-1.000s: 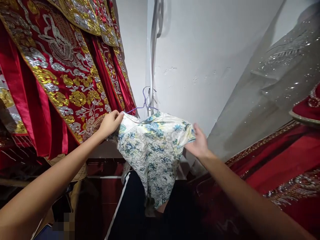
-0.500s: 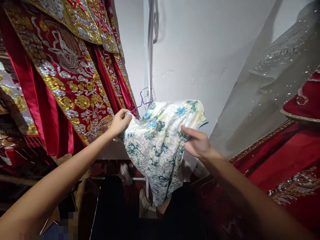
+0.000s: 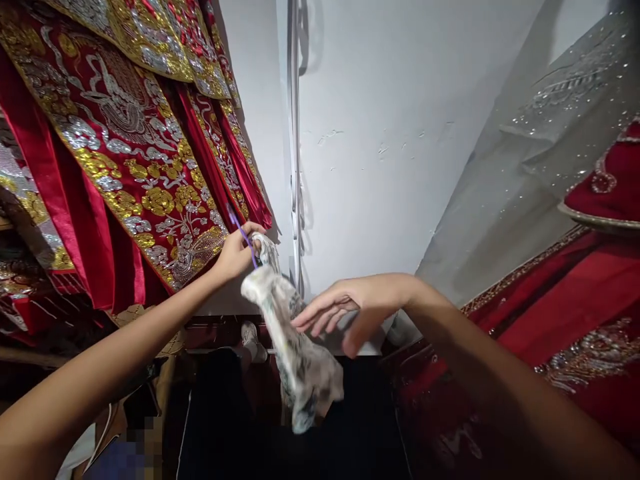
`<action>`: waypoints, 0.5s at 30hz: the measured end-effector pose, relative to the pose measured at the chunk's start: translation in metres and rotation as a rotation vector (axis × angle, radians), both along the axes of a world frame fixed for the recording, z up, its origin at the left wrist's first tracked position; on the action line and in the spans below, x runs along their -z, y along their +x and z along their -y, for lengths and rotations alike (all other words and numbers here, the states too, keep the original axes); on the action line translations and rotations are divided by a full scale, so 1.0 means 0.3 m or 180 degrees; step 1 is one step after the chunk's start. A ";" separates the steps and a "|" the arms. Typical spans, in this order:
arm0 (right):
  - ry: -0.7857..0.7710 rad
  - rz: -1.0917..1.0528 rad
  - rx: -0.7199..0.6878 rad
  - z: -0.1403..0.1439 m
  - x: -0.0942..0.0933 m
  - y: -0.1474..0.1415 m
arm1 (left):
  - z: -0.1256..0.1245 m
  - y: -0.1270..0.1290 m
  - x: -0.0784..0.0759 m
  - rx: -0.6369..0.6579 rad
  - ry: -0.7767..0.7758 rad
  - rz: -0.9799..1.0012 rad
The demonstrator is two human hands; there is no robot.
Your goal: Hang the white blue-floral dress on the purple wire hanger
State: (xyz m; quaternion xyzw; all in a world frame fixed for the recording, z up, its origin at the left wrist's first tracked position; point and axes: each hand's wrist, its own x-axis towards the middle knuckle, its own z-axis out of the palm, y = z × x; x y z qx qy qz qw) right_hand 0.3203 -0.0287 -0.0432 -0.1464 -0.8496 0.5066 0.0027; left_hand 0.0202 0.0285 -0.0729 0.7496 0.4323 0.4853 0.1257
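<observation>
My left hand is closed on the shoulder part of a white floral garment, beside a purple hanger. The hanger's hook end sticks up past my fingers, and its lower part goes into the cloth. Below my grip the garment hangs bunched and narrow, blurred by motion, over my dark-clothed lap. My right hand is open just right of the garment, fingers stretched toward it and thumb apart. Whether its fingertips touch the cloth I cannot tell.
Red costumes with gold and silver embroidery hang at the left. A white wall with a metal pole stands ahead. Sheer sparkling fabric and red beaded cloth are at the right. A shoe shows below.
The garment, spread out before, has swung down and turned edge-on. The hanger now tilts left by my left hand. My right hand has let go of the cloth and moved left, opening.
</observation>
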 end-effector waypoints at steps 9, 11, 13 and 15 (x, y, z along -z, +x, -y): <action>0.3720 -0.0968 0.1869 -0.115 0.291 -0.124 | 0.231 0.230 -0.020 0.1262 0.0253 0.0821; 0.3994 -0.1252 0.1903 -0.113 0.292 -0.134 | 0.243 0.261 -0.029 0.1545 0.0099 0.1237; 0.4048 -0.1387 0.1938 -0.111 0.271 -0.117 | 0.236 0.267 -0.036 0.1732 0.0002 0.1344; 0.4023 -0.1290 0.2020 -0.109 0.245 -0.077 | 0.221 0.248 -0.037 0.1598 0.0067 0.1044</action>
